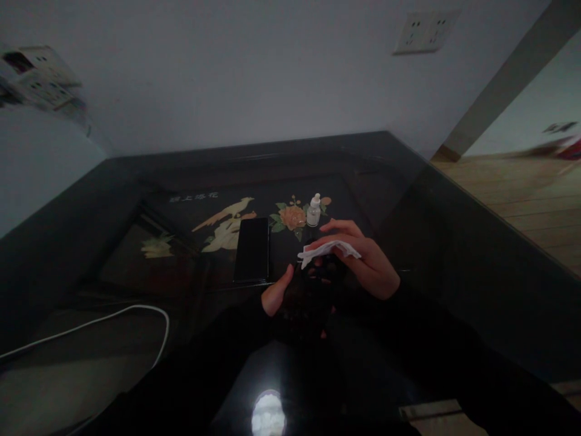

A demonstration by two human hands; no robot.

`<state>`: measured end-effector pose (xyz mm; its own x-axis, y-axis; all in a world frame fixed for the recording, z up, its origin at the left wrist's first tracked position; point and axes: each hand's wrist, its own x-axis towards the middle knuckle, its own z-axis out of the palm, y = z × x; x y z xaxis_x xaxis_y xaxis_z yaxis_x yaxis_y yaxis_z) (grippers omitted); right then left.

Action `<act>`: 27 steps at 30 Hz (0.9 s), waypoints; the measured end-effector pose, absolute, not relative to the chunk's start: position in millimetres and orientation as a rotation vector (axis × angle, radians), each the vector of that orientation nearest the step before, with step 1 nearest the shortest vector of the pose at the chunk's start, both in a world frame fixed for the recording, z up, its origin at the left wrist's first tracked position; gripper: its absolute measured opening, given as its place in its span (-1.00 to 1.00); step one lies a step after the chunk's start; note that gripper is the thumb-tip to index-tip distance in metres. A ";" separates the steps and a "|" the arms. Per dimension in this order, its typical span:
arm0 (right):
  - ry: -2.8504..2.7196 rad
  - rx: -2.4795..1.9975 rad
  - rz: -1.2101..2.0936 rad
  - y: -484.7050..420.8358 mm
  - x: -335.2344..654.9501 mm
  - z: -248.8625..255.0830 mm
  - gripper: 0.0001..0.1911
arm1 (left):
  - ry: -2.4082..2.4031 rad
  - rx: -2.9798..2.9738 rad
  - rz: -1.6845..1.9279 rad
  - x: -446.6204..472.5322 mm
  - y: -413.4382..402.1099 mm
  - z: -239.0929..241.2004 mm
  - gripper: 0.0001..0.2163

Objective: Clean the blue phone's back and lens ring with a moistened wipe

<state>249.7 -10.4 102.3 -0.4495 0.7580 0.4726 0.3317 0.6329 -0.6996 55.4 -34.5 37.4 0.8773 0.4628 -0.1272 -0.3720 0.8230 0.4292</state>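
My left hand [278, 293] is closed around a dark, glossy, flat object [308, 303], with the thumb along its left edge and fingertips showing at its right side. The object blends into the black surface, so its kind is hard to make out. Over its upper part, my right hand [370, 263] holds a crumpled white tissue [331, 248] under bent fingers. A small clear dropper bottle [313, 212] with a white top stands upright just beyond my right fingertips. To the left of my hands lies a black smartphone [252, 249], screen up.
The glossy black table [381, 175] has a painted bird and flower pattern and meets the wall behind. A white cable [136, 307] curves across its left side. Wall sockets [425, 32] are at the upper right, with more at the upper left.
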 end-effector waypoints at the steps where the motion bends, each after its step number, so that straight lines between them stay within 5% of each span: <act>1: -2.012 -0.869 0.651 -10.0 250.9 102.3 -0.70 | 0.232 0.403 0.464 55.5 -34.6 37.5 -0.37; 27: -2.179 -0.759 0.536 -10.9 249.7 105.1 -0.67 | 0.311 0.450 0.475 59.8 -37.2 35.1 -0.39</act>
<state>249.7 -10.9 105.1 -0.5394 0.6640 0.5177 0.3481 0.7357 -0.5810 59.8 -37.2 35.1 0.8458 0.5014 -0.1820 -0.3675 0.7951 0.4825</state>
